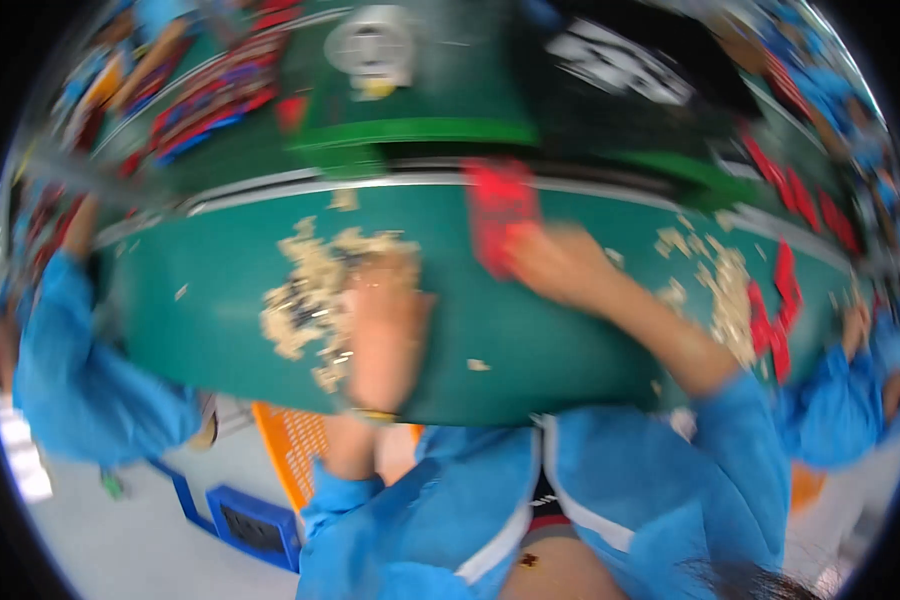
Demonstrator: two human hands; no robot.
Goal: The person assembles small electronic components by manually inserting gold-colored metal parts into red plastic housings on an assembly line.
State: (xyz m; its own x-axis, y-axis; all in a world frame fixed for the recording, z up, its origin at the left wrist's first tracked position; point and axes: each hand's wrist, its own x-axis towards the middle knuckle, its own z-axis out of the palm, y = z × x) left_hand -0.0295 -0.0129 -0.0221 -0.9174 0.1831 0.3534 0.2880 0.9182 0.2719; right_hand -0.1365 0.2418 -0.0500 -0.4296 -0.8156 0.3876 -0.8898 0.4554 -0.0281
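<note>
Red piece (492, 205) | right hand (562, 265) is gripping it, fingers closed | left hand (385, 315) is covering pale bits (312, 265), grip unclear | bits seemingly remaining; finished share unclear

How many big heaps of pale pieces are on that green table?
2: one heap at the left hand, the other heap farther right, beside red pieces. More may be hidden.

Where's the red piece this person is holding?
In the head view's upper middle, the red piece is in the right hand, over the green table, right of the left hand.
</note>
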